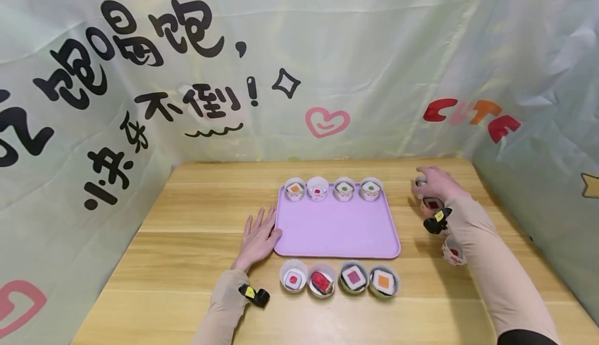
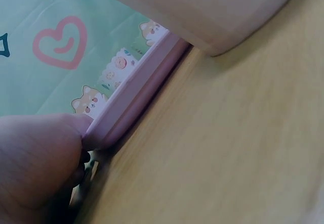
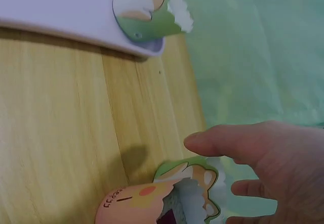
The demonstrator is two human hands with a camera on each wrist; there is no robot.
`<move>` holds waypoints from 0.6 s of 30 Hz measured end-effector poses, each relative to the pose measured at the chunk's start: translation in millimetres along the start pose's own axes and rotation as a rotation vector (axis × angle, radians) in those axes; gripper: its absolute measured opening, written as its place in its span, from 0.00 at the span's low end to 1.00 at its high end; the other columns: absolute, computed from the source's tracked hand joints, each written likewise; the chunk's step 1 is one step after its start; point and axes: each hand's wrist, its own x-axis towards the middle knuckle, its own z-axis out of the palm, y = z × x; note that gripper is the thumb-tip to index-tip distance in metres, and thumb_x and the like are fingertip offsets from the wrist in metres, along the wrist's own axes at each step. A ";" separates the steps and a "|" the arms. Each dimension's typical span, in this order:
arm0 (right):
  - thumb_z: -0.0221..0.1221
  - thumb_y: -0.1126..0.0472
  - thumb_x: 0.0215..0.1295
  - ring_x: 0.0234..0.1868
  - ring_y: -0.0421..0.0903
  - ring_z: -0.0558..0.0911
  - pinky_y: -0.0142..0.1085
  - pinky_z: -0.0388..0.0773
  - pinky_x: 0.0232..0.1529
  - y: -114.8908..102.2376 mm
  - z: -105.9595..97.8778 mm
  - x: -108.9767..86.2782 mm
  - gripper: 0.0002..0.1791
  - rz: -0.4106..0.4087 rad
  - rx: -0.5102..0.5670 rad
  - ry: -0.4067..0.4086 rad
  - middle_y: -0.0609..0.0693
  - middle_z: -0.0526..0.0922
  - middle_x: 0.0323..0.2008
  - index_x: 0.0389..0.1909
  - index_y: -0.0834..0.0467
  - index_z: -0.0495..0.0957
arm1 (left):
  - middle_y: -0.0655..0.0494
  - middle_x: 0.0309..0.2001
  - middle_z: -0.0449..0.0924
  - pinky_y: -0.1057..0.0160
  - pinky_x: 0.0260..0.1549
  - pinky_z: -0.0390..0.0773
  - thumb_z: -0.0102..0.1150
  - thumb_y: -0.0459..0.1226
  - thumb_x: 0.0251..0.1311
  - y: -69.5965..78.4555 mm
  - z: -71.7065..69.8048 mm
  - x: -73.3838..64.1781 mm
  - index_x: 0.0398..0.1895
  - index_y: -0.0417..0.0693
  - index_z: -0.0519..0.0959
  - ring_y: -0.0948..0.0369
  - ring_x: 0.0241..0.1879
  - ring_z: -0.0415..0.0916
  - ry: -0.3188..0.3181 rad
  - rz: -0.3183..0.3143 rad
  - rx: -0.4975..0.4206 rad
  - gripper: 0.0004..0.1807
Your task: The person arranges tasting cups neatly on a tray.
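Note:
My left hand (image 1: 257,238) rests on the table at the left edge of a lilac tray (image 1: 337,230), fingers straight and thumb against the rim. In the left wrist view that thumb (image 2: 45,148) touches the tray's wall. At the right, my right hand (image 1: 439,183) reaches over a green paper cup (image 3: 185,169) with a dog print. Its thumb and fingers are spread apart just above the cup's edge. Beside that cup stands an orange paper cup (image 1: 431,206) with a dark-centred sushi piece inside. A pink-patterned cup (image 1: 453,251) sits closer, partly behind the forearm.
Several sushi cups (image 1: 343,189) stand in a row along the tray's far edge. Another row of cups, including one with a red-topped piece (image 1: 322,281), stands in front of the tray. A printed cloth (image 1: 374,74) hangs behind the wooden table (image 1: 196,220).

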 end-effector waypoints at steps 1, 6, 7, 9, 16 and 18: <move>0.59 0.55 0.64 0.63 0.79 0.65 0.71 0.67 0.60 0.6 0.1 0.9 0.41 0.007 -0.001 -0.013 0.82 0.62 0.65 0.71 0.74 0.58 | 0.52 0.81 0.51 0.41 0.79 0.30 0.43 0.47 0.74 -0.2 0.1 0.0 0.80 0.50 0.54 0.48 0.83 0.39 0.001 0.004 -0.001 0.34; 0.59 0.54 0.64 0.63 0.79 0.65 0.69 0.71 0.57 1.2 0.8 6.6 0.42 0.048 -0.005 -0.069 0.81 0.60 0.66 0.72 0.72 0.57 | 0.51 0.80 0.52 0.41 0.79 0.31 0.43 0.47 0.74 -1.2 1.5 0.2 0.80 0.49 0.55 0.48 0.82 0.40 0.009 0.019 0.008 0.34; 0.59 0.54 0.64 0.63 0.79 0.65 0.69 0.71 0.57 1.0 0.9 7.8 0.42 0.055 -0.001 -0.081 0.81 0.59 0.67 0.73 0.71 0.57 | 0.51 0.80 0.52 0.41 0.79 0.31 0.43 0.47 0.73 -1.5 1.8 0.4 0.80 0.49 0.55 0.48 0.82 0.40 0.011 0.019 0.009 0.34; 0.59 0.53 0.64 0.64 0.79 0.64 0.69 0.70 0.58 0.8 1.0 10.2 0.42 0.063 0.002 -0.104 0.80 0.58 0.67 0.73 0.70 0.56 | 0.51 0.80 0.53 0.41 0.79 0.31 0.43 0.47 0.73 -2.2 2.3 0.6 0.79 0.49 0.55 0.48 0.82 0.40 0.015 0.018 0.011 0.34; 0.61 0.55 0.62 0.59 0.75 0.70 0.65 0.73 0.53 3.4 3.1 17.4 0.38 0.070 0.007 -0.126 0.77 0.62 0.63 0.69 0.70 0.61 | 0.52 0.80 0.53 0.41 0.79 0.31 0.43 0.47 0.73 -1.1 3.4 0.1 0.80 0.49 0.55 0.48 0.82 0.40 0.015 0.009 0.000 0.34; 0.61 0.55 0.61 0.56 0.73 0.71 0.63 0.73 0.50 3.5 3.4 19.1 0.37 0.067 0.006 -0.122 0.76 0.64 0.61 0.67 0.70 0.62 | 0.52 0.80 0.52 0.41 0.79 0.30 0.43 0.47 0.73 -0.6 2.9 0.0 0.80 0.48 0.55 0.48 0.82 0.40 0.016 0.007 -0.005 0.34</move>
